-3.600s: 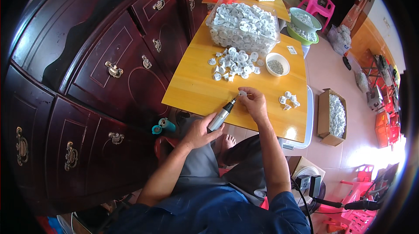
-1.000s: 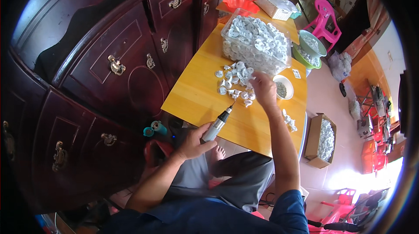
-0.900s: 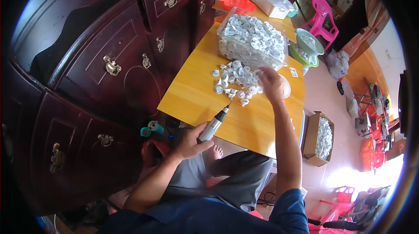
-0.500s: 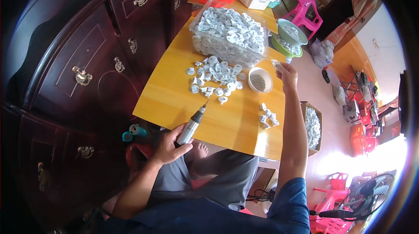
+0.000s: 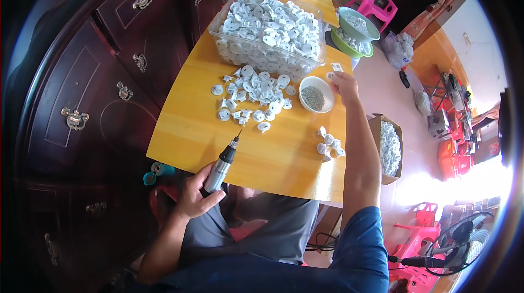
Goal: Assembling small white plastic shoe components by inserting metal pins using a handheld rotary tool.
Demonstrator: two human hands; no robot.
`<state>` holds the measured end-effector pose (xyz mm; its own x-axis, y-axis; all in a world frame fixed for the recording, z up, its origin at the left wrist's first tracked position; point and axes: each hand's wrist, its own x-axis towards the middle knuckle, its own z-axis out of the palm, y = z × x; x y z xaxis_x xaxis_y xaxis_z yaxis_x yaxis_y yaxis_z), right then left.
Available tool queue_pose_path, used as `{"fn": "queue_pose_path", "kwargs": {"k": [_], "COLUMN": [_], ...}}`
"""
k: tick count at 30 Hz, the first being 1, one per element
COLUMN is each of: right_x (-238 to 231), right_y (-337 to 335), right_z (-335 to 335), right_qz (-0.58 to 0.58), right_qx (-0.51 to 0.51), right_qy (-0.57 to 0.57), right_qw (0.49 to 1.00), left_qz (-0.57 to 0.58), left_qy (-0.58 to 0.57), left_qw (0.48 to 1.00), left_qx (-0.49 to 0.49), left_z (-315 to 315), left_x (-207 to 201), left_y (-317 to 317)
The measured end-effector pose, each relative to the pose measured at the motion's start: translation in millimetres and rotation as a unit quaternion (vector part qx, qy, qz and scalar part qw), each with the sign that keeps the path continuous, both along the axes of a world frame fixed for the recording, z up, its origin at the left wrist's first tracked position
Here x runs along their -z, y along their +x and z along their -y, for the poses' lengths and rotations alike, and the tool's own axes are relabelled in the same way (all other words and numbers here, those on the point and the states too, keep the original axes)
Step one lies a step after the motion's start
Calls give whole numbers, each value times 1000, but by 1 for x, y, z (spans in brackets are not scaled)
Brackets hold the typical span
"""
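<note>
My left hand (image 5: 197,192) is wrapped round a silver and black electric screwdriver (image 5: 219,169), its thin bit pointing away over the table's near edge. At the table's right edge, my right hand (image 5: 345,86) has its fingers closed on a small white plastic part (image 5: 330,75). Another white piece (image 5: 337,67) appears just beyond the fingertips; I cannot tell whether it lies on the table. Beside this hand stands a white bowl (image 5: 309,80) with small grey screws (image 5: 313,98) inside. A loose pile of white plastic parts (image 5: 254,86) lies left of the bowl, and a smaller group (image 5: 329,144) nearer me.
A large clear bin (image 5: 267,55) heaped with white parts stands on the yellow table (image 5: 185,123). Stacked basins (image 5: 360,31) stand beyond its right edge, and a cardboard box (image 5: 397,156) of white pieces below. Dark drawers (image 5: 103,69) line the left.
The view has shifted slightly, so the table sits further left. My right hand has turned a little, and a white piece now shows apart from its fingertips. The screwdriver stays in my left hand.
</note>
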<state>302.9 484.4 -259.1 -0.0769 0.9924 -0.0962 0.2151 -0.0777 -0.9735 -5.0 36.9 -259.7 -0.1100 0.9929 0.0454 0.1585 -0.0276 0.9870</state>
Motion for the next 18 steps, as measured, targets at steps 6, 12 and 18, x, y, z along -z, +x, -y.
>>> {"fn": "queue_pose_path", "kwargs": {"k": [6, 12, 18], "right_x": [5, -22, -59], "right_y": [-17, -18, -19], "right_z": [-1, 19, 68], "right_qz": [57, 146, 264], "right_qx": [-31, 49, -45], "right_qy": [20, 99, 225], "right_qw": [998, 983, 937], "left_qz": [0, -10, -21], "left_qy": [-14, -4, -10], "left_qw": [1000, 1000, 1000], "left_qx": [-3, 0, 1], "left_z": [-2, -2, -1], "left_x": [2, -1, -6], "left_y": [-1, 0, 3]}}
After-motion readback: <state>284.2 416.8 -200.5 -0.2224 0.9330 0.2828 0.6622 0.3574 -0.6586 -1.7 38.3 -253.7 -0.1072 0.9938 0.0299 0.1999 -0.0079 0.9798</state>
